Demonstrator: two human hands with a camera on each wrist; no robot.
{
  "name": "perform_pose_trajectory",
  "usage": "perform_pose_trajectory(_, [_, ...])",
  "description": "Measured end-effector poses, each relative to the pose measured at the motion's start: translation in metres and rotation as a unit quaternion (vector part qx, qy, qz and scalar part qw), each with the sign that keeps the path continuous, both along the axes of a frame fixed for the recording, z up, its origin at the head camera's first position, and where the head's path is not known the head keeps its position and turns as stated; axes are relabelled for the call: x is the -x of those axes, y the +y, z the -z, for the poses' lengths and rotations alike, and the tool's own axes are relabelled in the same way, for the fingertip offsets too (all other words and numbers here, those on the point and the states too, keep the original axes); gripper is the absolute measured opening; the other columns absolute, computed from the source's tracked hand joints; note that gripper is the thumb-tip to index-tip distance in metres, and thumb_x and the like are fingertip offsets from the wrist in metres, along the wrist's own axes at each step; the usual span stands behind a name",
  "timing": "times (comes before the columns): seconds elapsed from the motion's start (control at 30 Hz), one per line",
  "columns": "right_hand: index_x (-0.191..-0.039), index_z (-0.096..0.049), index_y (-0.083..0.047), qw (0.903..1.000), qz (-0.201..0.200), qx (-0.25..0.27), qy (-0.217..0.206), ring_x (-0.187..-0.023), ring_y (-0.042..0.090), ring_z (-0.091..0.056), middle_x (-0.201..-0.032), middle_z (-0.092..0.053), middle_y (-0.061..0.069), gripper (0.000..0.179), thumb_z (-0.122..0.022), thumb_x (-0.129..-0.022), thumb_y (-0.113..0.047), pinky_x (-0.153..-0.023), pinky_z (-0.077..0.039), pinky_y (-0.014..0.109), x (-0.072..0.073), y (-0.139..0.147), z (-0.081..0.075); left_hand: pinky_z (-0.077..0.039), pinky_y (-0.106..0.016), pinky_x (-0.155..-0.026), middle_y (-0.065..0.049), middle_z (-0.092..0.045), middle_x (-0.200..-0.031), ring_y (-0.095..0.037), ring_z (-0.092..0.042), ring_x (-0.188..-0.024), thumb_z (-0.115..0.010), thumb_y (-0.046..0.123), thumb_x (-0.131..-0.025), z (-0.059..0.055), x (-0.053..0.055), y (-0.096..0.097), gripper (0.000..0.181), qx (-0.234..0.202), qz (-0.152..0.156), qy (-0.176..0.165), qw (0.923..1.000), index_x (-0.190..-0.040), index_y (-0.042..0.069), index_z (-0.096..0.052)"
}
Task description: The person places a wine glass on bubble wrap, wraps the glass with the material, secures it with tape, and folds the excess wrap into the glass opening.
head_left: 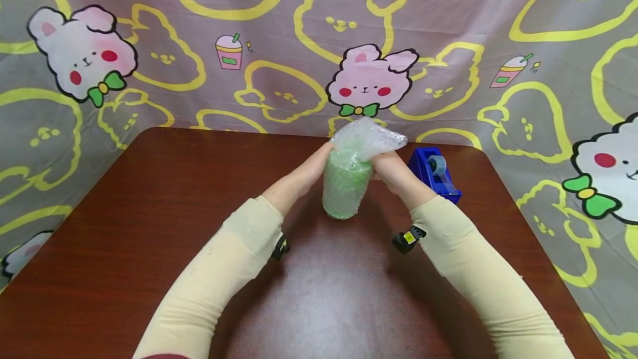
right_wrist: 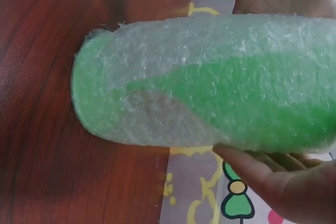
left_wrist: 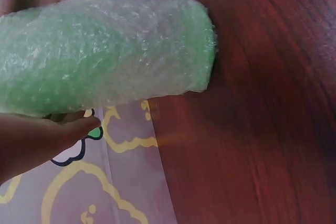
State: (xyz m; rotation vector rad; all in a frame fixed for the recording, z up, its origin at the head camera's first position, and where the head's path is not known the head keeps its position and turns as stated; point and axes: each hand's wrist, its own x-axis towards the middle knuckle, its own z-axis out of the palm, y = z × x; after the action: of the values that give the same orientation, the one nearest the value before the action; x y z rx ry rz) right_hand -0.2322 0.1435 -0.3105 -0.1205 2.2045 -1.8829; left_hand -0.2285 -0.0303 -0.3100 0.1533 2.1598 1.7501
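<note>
Upright over the dark table, a green cylinder in bubble wrap (head_left: 346,190) is held between both hands, its base close to the tabletop. The loose end of the bubble wrap (head_left: 371,134) sticks up past its top and leans right. My left hand (head_left: 305,175) grips the left side near the top, and my right hand (head_left: 397,177) grips the right side. In the right wrist view the thumb of the right hand (right_wrist: 283,184) lies along the wrapped cylinder (right_wrist: 220,82), with the other fingers partly hidden behind it. The left wrist view has the left hand (left_wrist: 39,142) at the cylinder's side.
A blue tape dispenser (head_left: 433,173) with a clear roll stands just right of my right forearm. The brown wooden table (head_left: 174,193) extends to a patterned cloth (head_left: 284,26) hanging behind it and along both sides.
</note>
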Motion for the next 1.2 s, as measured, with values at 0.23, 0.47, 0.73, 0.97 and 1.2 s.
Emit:
perform_pose_trajectory(0.23, [-0.125, -0.043, 0.003, 0.9988, 0.028, -0.040, 0.007, -0.077, 0.001, -0.051, -0.102, -0.048, -0.001, 0.035, -0.040, -0.092, -0.004, -0.076, -0.050, 0.027, -0.002, -0.006, -0.002, -0.018, -0.042, -0.116, -0.002, -0.036, -0.147, -0.018, -0.029, -0.138, -0.042, 0.046, -0.094, 0.002, 0.001, -0.003, 0.060, -0.020, 0.034, 0.009, 0.9992, -0.143, 0.014, -0.034])
perform_pose_trajectory(0.47, [-0.118, -0.048, 0.000, 0.9999, 0.004, -0.014, 0.009, -0.074, -0.001, -0.053, -0.087, -0.052, -0.012, 0.027, -0.036, -0.094, -0.004, -0.073, -0.049, 0.023, -0.005, 0.000, -0.001, -0.037, -0.037, -0.106, -0.008, -0.058, -0.124, -0.020, -0.053, -0.114, -0.056, 0.035, -0.091, -0.001, -0.001, 0.003, 0.045, -0.009, -0.015, 0.011, 0.9998, -0.126, 0.007, -0.053])
perform_pose_trajectory(0.73, [-0.103, -0.053, -0.016, 0.9859, -0.106, 0.116, -0.058, -0.089, 0.007, -0.057, -0.093, -0.061, -0.009, 0.026, -0.030, -0.100, -0.029, -0.080, -0.048, 0.024, 0.002, 0.020, 0.004, -0.043, -0.036, -0.099, -0.014, -0.058, -0.120, -0.019, -0.053, -0.102, -0.054, 0.014, -0.089, -0.005, -0.002, 0.011, 0.037, -0.006, -0.080, -0.008, 0.9968, -0.121, -0.004, -0.055])
perform_pose_trajectory(0.97, [-0.128, -0.040, -0.013, 0.9767, -0.164, 0.120, -0.069, -0.103, 0.009, -0.055, -0.108, -0.059, -0.008, 0.056, -0.031, -0.095, -0.058, -0.088, -0.046, 0.026, 0.006, 0.026, 0.003, -0.046, -0.034, -0.089, -0.009, -0.055, -0.104, -0.018, -0.049, -0.091, -0.050, 0.005, -0.086, -0.008, -0.001, 0.016, 0.032, 0.020, -0.108, -0.019, 0.9938, -0.116, -0.007, -0.055])
perform_pose_trajectory(1.2, [-0.112, -0.051, -0.013, 0.9893, -0.127, 0.036, -0.063, -0.086, 0.007, -0.061, -0.091, -0.061, -0.009, 0.020, -0.039, -0.100, -0.024, -0.076, -0.052, 0.027, 0.007, 0.019, -0.010, -0.045, -0.035, -0.092, -0.010, -0.055, -0.104, -0.019, -0.048, -0.092, -0.049, 0.004, -0.087, -0.007, -0.001, 0.017, 0.031, 0.022, -0.104, -0.016, 0.9942, -0.116, -0.007, -0.055])
